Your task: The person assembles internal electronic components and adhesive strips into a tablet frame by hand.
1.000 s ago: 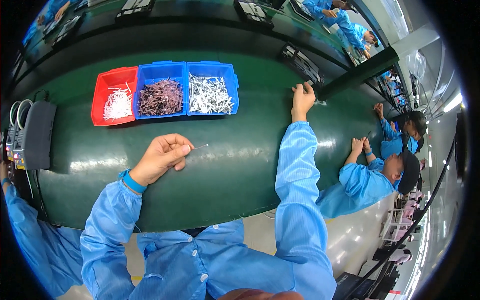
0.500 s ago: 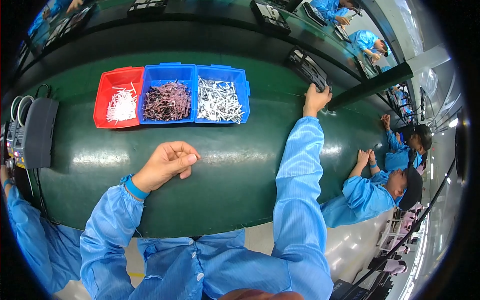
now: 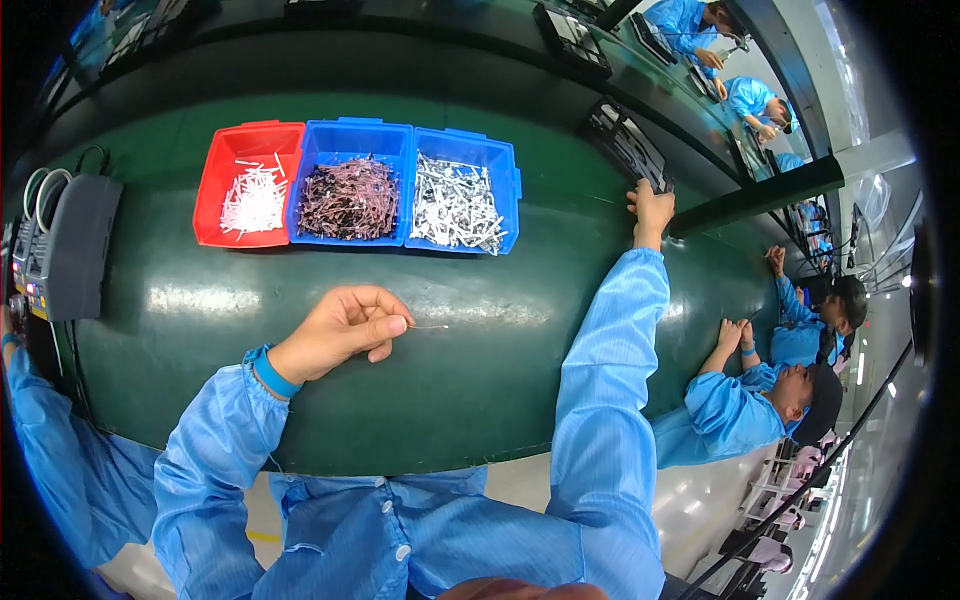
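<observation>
Between the thumb and fingertips of my left hand, a thin, short wire with a pale tip sticks out to the right over the green tabletop. My right arm reaches to the far right, where my right hand is at the near end of a black tray with light strips in it. The fingers of that hand are bent together; what they hold, if anything, is too small to make out.
Ahead stand a red bin of small white tubes, a blue bin of dark brownish wire parts and a blue bin of silvery-white pieces. A grey device is at the left. A dark post slants beside my right hand; co-workers sit beyond.
The view has shifted slightly, so the bins and tray appear farther right. More of the wire shows from my left hand. The right hand stays by the tray's near end, its fingers more bent.
</observation>
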